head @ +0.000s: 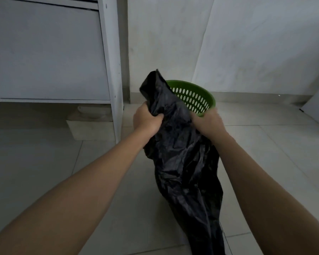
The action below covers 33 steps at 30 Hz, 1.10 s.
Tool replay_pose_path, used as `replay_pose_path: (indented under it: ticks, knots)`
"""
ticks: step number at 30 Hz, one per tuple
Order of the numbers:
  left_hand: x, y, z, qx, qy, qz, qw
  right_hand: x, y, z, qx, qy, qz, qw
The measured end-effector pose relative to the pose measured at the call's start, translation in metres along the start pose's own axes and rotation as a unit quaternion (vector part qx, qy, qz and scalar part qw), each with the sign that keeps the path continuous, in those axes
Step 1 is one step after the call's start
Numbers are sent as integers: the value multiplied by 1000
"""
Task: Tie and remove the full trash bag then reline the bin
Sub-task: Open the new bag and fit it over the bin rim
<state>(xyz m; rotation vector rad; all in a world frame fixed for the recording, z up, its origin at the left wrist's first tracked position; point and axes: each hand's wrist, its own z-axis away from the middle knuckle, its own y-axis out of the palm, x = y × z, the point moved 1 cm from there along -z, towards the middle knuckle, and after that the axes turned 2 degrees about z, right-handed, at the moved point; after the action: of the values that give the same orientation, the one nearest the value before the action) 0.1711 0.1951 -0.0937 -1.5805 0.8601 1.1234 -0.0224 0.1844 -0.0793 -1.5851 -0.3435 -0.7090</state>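
Note:
A black plastic trash bag point(182, 162) hangs crumpled and long between my arms, its lower end trailing down toward the floor near me. My left hand point(146, 119) is clenched on the bag's upper left part. On the bag's right side, my right hand point(207, 122) grips a fold of it. The bag's top end sticks up above my left hand. Behind the bag stands a green perforated plastic bin point(197, 97) on the floor; its inside shows no liner, and the bag hides its left part.
A white cabinet point(50, 52) stands at the left with its side panel point(112, 70) close to the bin. The white wall point(247, 43) rises right behind the bin. A pale board point(317, 109) leans at the far right. Light floor tiles point(44, 162) spread around me.

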Motion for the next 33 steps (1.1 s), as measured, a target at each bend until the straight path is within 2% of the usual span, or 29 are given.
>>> replay_pose_path:
  ticks: [2,3,6,8,11,14,16,18,21,23,24,25,26,27,28,29,31,33]
  knots:
    - [-16,9,6,36,48,-36,998,29,0,8,108,-2,-219,970]
    - [-23,12,9,72,49,-19,996,38,2,11,139,-3,-264,954]
    - [-38,19,15,163,-4,79,983,45,6,13,76,-15,-329,941]
    - [-40,18,12,151,-39,120,980,37,6,11,55,9,-401,914]
    - [-33,6,3,92,-73,167,979,21,-2,6,54,49,-472,878]
    - [-21,-10,-8,29,-99,183,978,7,-14,2,11,115,-532,839]
    - [-14,-17,-13,-1,-87,147,985,0,-18,1,-1,146,-498,855]
    - [-15,-19,-11,-12,-64,118,991,-3,-19,-1,30,137,-455,879]
    - [-21,-15,-8,-15,-22,84,996,-4,-19,2,116,12,-428,896]
    - [-29,-11,-6,-15,-1,78,997,-7,-20,2,127,-48,-302,944]
    - [-32,-9,-6,-21,13,74,997,-12,-21,1,116,-43,-186,975]
    - [-35,-10,-7,-35,30,69,997,-18,-22,2,116,-13,-62,991]
    - [-39,-11,-8,-58,47,63,995,-25,-24,5,145,33,44,988]
    - [-42,-13,-9,-83,65,56,993,-32,-28,9,190,85,100,973]
    - [-45,-14,-10,-102,76,47,991,-40,-30,15,218,136,91,962]
    - [-46,-14,-12,-109,78,39,990,-47,-31,18,224,169,45,959]
    - [-46,-8,-9,-66,40,38,996,-57,-37,18,185,191,-143,953]
    - [-44,4,3,66,-70,51,994,-55,-47,12,161,179,-360,901]
